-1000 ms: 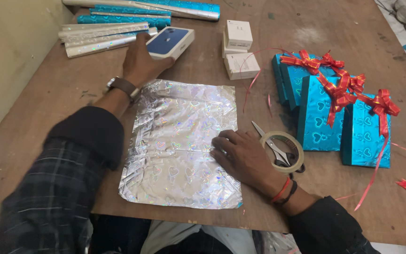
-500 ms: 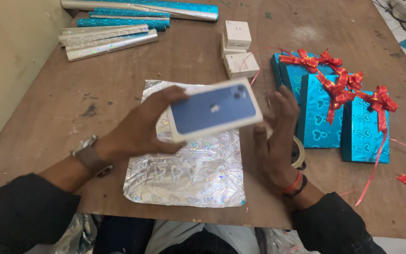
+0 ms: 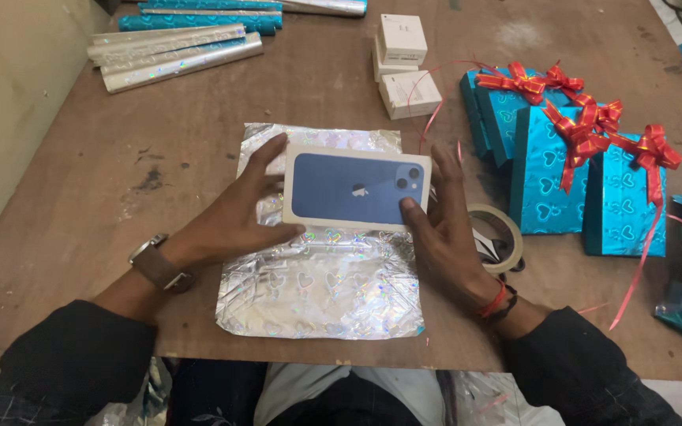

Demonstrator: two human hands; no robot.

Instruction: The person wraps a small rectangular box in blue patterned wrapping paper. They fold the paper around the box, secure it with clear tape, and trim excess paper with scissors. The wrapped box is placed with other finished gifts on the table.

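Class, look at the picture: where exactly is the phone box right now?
In the head view, the phone box sits mid-table on the silver wrapping sheet, between the left hand and right hand.

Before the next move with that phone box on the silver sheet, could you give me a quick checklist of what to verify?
1. Both hands on the box: left hand at its left end, right hand at its right end: ok.
2. Phone box over the silver wrapping sheet: ok, at the far end.
3. Sheet lying flat: not ok, crinkled.
4. Tape roll beside the right hand: ok.
5. Scissors: cannot tell, mostly hidden.
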